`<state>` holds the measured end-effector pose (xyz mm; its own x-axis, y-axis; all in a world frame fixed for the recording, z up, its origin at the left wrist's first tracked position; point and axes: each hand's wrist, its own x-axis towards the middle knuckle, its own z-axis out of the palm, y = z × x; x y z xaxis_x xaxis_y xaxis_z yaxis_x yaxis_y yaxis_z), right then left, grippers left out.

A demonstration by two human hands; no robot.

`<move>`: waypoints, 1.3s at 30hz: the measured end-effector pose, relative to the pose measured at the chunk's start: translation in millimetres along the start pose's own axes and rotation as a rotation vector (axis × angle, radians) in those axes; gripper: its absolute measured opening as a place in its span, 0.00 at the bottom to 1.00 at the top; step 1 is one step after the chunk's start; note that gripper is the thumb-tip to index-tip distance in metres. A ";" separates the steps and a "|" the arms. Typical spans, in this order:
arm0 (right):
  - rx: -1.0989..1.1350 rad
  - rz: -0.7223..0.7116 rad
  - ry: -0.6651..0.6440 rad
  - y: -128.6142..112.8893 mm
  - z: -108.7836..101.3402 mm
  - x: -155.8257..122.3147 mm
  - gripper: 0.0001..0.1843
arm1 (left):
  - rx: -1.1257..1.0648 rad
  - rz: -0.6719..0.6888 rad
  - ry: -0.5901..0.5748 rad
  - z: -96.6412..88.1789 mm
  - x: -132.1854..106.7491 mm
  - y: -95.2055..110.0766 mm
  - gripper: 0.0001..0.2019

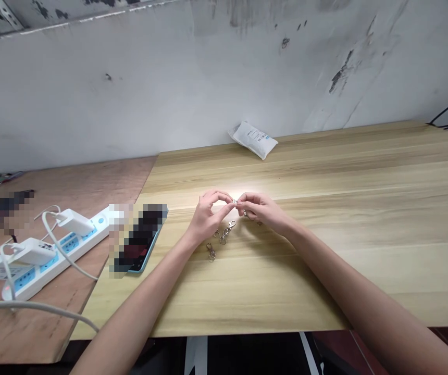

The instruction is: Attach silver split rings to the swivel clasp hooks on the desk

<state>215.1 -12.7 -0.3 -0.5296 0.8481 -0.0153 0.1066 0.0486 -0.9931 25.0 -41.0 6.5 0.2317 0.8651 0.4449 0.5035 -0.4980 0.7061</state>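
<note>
Over the middle of the wooden table, my left hand (208, 216) and my right hand (263, 211) meet at the fingertips. Pinched between them is a small shiny metal clasp (235, 202), its details too small to make out. Just below my hands lie several silver swivel lobster clasps with rings: a cluster (226, 232) beside my left hand and another clasp (211, 252) nearer the front. More bits of metal (245, 213) show under my right hand, partly hidden by its fingers.
A white labelled packet (253, 139) lies at the back by the wall. On the left are a phone (149, 247), partly blurred, and a white power strip (71, 245) with chargers and cables on a lower brown board (126, 174). The table's front edge (247, 331) runs below my arms.
</note>
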 end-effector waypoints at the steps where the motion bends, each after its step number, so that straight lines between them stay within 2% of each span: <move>1: 0.023 -0.005 -0.017 -0.1 -0.5 -0.6 0.15 | -0.054 -0.011 0.004 0.1 0.2 0.2 0.06; 6: 0.103 -0.026 -0.097 0.2 -1.7 -3.5 0.13 | -0.274 -0.087 -0.010 3.8 1.0 -4.1 0.09; 10: 0.073 -0.061 -0.079 -1.2 0.5 -4.1 0.11 | -0.372 -0.138 -0.048 5.3 1.9 -8.5 0.11; 13: -0.006 -0.094 -0.028 -1.2 3.3 -3.2 0.11 | -0.333 -0.155 -0.041 4.8 2.1 -7.5 0.10; 16: -0.099 -0.130 0.045 1.9 5.9 -1.5 0.12 | -0.192 -0.148 0.035 3.4 1.5 -2.7 0.07; 19: -0.171 -0.151 0.096 5.0 8.4 -0.3 0.14 | 0.040 -0.046 0.080 1.5 0.3 0.4 0.05; 23: -0.242 -0.219 0.165 3.3 11.7 -1.0 0.14 | 0.245 0.059 0.036 -0.4 -1.3 -3.4 0.05; 26: -0.330 -0.243 0.203 0.5 13.3 -2.5 0.14 | 0.221 0.053 0.018 -0.8 -1.3 -7.5 0.05; 33: -0.516 -0.329 0.245 4.0 12.2 -2.2 0.09 | -0.008 -0.047 0.003 -2.8 1.4 -7.9 0.05; 36: -0.592 -0.351 0.249 6.8 11.7 -1.5 0.08 | -0.023 -0.047 0.026 -2.9 1.7 -8.1 0.05; 39: -0.631 -0.362 0.245 8.0 11.7 -1.3 0.07 | -0.019 -0.051 -0.007 -1.3 1.0 -8.3 0.05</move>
<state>206.8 -19.6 -9.6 -0.4290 0.8111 0.3975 0.4613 0.5751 -0.6756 20.0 -36.0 1.8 0.2121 0.8896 0.4045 0.4990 -0.4545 0.7379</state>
